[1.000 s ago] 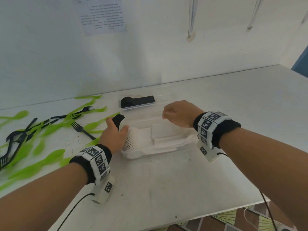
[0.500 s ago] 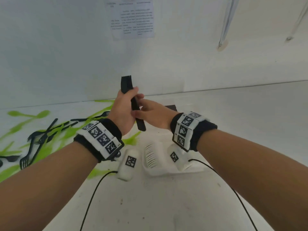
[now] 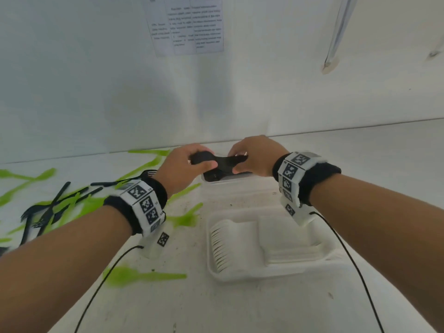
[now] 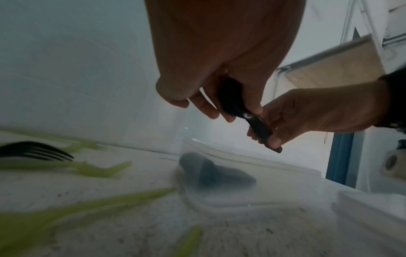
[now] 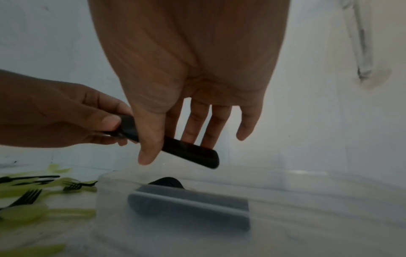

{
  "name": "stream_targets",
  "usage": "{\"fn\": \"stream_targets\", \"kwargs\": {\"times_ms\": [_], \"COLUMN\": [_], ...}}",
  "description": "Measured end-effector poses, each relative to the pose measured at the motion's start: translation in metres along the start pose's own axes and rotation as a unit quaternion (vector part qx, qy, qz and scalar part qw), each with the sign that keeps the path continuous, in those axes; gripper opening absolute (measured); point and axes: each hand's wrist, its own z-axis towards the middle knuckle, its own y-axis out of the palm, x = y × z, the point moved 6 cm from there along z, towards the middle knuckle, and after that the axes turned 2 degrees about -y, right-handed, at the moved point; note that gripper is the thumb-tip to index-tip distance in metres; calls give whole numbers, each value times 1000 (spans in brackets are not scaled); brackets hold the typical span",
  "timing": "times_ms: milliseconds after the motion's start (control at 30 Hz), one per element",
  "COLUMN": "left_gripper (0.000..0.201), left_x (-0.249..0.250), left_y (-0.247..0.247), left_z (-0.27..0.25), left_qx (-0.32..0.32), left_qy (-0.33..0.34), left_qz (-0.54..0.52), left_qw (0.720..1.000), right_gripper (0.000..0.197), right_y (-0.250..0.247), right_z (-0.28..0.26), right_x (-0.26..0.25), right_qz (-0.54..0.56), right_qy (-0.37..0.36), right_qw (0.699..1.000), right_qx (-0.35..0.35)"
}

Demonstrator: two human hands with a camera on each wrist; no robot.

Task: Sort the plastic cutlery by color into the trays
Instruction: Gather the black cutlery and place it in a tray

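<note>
Both hands hold one bundle of black plastic cutlery (image 3: pixel 222 162) level, just above the clear tray (image 3: pixel 207 180) at the back of the table. My left hand (image 3: pixel 182 164) grips its wider end (image 4: pixel 230 99). My right hand (image 3: pixel 254 157) pinches the handle end (image 5: pixel 189 153) between thumb and fingers. More black cutlery (image 5: pixel 189 207) lies inside the clear tray (image 4: pixel 219 200). In front of it a white tray (image 3: pixel 276 275) holds stacked white cutlery (image 3: pixel 228 246).
Loose green cutlery (image 3: pixel 144 276) and black forks (image 3: pixel 48 207) are scattered over the left of the white table. A wall with a taped paper sheet (image 3: pixel 185 25) stands close behind the trays. Wrist-camera cables trail across the table's near side.
The black bundle, held upright in front of me half a second ago, is now turned level and lowered over the clear tray. Both hands moved forward with it.
</note>
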Motion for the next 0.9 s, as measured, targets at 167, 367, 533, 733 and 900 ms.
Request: {"fn": "stream_targets", "kwargs": {"times_ms": [167, 367, 533, 733, 900], "left_gripper": [22, 60, 54, 43, 36], "left_x": [-22, -33, -42, -46, -53], "left_y": [18, 29, 36, 48, 53], "left_z": [18, 43, 61, 74, 75], "left_qx": [-5, -64, -143, -157, -118], "left_qy": [-10, -33, -24, 16, 22], "left_qz": [33, 142, 254, 344, 346], "left_qw": [999, 987, 956, 925, 930], "right_gripper": [33, 17, 14, 11, 21], "right_y": [16, 22, 36, 41, 51], "right_z": [16, 36, 45, 57, 72], "right_x": [3, 22, 30, 28, 23], "right_qz": [9, -112, -126, -130, -165], "right_qy": [-27, 1, 11, 39, 25], "right_qw": [999, 992, 983, 980, 973], "right_qx": [-18, -57, -134, -145, -159]}}
